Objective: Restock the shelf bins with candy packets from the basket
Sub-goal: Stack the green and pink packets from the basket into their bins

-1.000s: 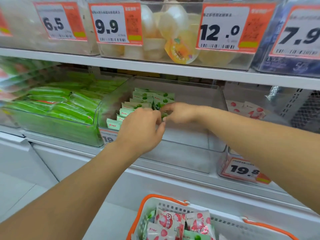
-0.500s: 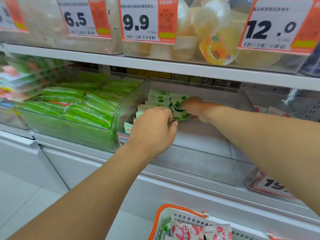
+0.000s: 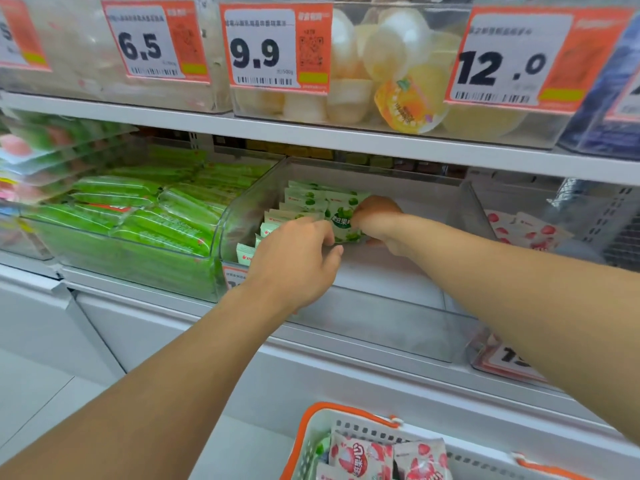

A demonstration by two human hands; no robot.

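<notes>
A clear shelf bin (image 3: 381, 323) on the middle shelf holds a row of upright green-and-white candy packets (image 3: 304, 202) along its left side. My right hand (image 3: 377, 220) reaches into the bin and grips the rightmost green packet (image 3: 343, 225) from its right side. My left hand (image 3: 298, 261) meets the same packet from the left, fingers curled against its front edge. At the bottom, a white basket with an orange rim (image 3: 311, 420) contains pink strawberry candy packets (image 3: 360, 459).
A bin of long green packets (image 3: 138, 220) stands to the left, a bin with strawberry packets (image 3: 526, 230) to the right. The upper shelf (image 3: 311, 133) carries jelly cups (image 3: 391, 71) behind price tags 6.5, 9.9 and 12.0.
The camera has shifted left and closer. My right hand has settled the green packet against the row, and my left hand has closed in on it.
</notes>
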